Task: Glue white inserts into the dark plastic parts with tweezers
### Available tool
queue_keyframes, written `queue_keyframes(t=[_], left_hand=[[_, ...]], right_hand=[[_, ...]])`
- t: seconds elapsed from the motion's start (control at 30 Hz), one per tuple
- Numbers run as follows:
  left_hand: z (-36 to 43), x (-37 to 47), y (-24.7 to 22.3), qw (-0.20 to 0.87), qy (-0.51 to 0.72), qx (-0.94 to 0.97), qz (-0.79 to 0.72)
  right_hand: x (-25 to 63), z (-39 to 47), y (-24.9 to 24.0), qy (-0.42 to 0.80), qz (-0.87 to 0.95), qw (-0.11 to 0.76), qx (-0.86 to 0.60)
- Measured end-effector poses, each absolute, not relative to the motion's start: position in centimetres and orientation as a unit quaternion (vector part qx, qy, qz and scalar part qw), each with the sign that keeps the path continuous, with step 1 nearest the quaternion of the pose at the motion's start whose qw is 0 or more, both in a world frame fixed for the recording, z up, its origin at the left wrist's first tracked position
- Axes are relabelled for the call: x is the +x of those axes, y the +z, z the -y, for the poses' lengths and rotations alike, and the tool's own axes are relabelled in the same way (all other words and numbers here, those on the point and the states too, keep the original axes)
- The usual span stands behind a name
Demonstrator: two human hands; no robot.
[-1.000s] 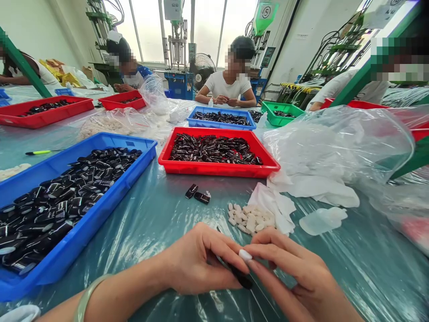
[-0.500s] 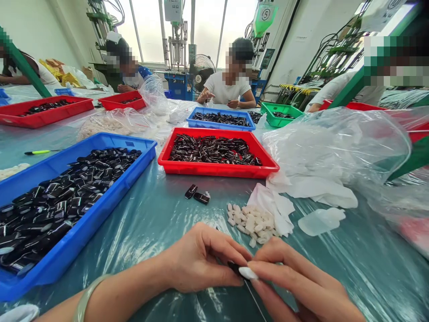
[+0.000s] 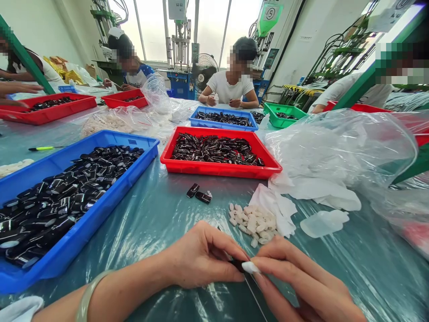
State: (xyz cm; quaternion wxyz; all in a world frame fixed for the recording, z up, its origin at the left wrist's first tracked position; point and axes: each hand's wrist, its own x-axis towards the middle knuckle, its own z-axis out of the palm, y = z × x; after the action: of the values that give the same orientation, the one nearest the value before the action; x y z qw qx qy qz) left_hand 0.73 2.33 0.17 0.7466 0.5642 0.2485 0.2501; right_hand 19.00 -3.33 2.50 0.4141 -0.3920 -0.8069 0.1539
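My left hand (image 3: 204, 257) is closed, pinching a small glossy black plastic piece (image 3: 237, 264) between thumb and fingers. My right hand (image 3: 295, 281) meets it, with thumb and fingertips closed on a small white oval piece (image 3: 250, 267) pressed against the black one's end. A thin metallic rod (image 3: 256, 295) slants below the fingertips; which hand has it, I cannot tell. Just beyond the hands lies a pile of whitish translucent pieces (image 3: 253, 221) beside a crumpled white cloth (image 3: 273, 205). Two black pieces (image 3: 203, 197) lie on the plastic-covered table.
To the left stands a blue tray (image 3: 134, 167) of black pieces, and ahead a red tray (image 3: 221, 172) of similar ones. A translucent bottle (image 3: 323, 223) lies at right, near a large clear plastic bag (image 3: 342, 143). Co-workers sit around the table.
Both hands keep their grip, with only slight finger movement at the white piece. The view has shifted slightly. At far left, another person's hands have appeared over a red tray.
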Motion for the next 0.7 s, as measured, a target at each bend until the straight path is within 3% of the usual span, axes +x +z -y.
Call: queue_keyframes(t=[0.7], left_hand=[[-2.24, 0.91, 0.46, 0.771, 0.216, 0.503, -0.326]], right_hand=[[18.69, 2.6, 2.13, 0.158, 0.829, 0.368, -0.389]])
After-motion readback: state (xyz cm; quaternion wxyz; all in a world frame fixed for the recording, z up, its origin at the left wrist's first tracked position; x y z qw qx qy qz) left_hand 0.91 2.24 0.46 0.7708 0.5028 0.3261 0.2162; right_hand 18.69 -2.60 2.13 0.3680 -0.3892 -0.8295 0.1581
